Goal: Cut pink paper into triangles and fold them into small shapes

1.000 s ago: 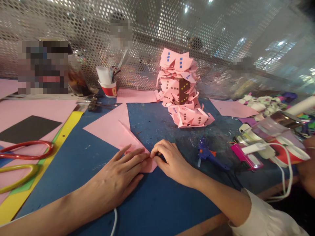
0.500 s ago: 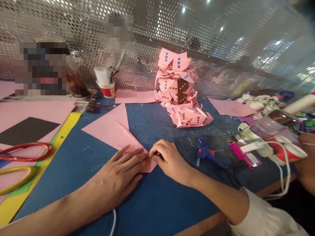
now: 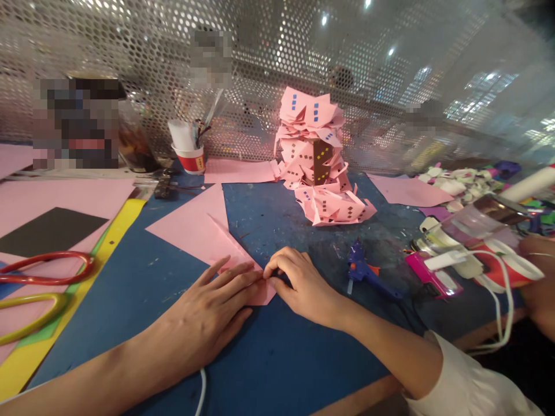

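Note:
A pink paper sheet (image 3: pixel 195 225) with a folded flap lies on the blue table (image 3: pixel 299 358). Spread flat, my left hand (image 3: pixel 221 303) presses on the folded part near its lower end. My right hand (image 3: pixel 299 283) pinches the paper's edge between thumb and forefinger, close to the fingertips of my left hand. Beyond the hands stands a stacked structure of folded pink paper (image 3: pixel 303 156) with blue, dark and yellow squares on it. A blue glue gun (image 3: pixel 368 274) rests to the right of my right hand.
Red-handled (image 3: pixel 47 267) and yellow-handled scissors (image 3: pixel 39 312) lie at the left on coloured sheets, near a black square (image 3: pixel 52 231). A paper cup (image 3: pixel 191 159) with tools stands behind. At the right are a pink device (image 3: pixel 433 276), a white cable, scraps (image 3: pixel 455 179) and another person's arm (image 3: pixel 540 283).
Both hands keep their places on the paper. The whole view has shifted very slightly; nothing else has visibly moved.

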Demonstrator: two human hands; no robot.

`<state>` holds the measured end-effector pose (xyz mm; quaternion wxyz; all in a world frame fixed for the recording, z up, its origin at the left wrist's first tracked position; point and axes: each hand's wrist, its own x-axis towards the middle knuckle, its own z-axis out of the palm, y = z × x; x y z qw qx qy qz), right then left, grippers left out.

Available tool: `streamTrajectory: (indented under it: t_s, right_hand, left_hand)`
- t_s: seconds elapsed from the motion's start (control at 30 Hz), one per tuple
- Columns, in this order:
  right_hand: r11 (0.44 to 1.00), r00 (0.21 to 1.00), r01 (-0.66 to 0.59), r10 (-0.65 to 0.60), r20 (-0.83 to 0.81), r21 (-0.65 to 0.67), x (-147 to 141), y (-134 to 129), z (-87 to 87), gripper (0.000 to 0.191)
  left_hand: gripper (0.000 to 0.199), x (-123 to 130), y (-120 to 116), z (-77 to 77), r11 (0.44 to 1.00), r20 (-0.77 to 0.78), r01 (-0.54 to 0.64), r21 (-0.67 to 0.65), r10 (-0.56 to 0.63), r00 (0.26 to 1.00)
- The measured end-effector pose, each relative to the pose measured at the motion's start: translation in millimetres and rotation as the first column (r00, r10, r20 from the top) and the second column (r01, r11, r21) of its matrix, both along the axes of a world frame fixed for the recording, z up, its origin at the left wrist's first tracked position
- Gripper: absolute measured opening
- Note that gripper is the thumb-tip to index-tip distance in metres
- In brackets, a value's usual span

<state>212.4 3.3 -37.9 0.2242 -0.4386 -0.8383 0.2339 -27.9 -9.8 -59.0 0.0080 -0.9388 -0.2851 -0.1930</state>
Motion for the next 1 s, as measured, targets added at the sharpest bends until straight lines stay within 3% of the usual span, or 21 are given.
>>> streamTrajectory:
  t_s: [0.77,1.0]
  right_hand:
    - [0.998,0.998,-0.052,0.053,0.043,-0.035,4.5,-2.9,6.9,0.034]
    - [0.997,0.997,-0.065,0.067,0.035,-0.042,5.7,-1.6,7.4,0.027]
  left_hand:
    - [0.049,-0.7,0.3,-0.4,1.000,-0.009,0.001,-0.017,-0.001,1.000]
    - [0.046,0.4,-0.3,1.3,1.000,-0.021,-0.010,-0.013,0.009,1.000]
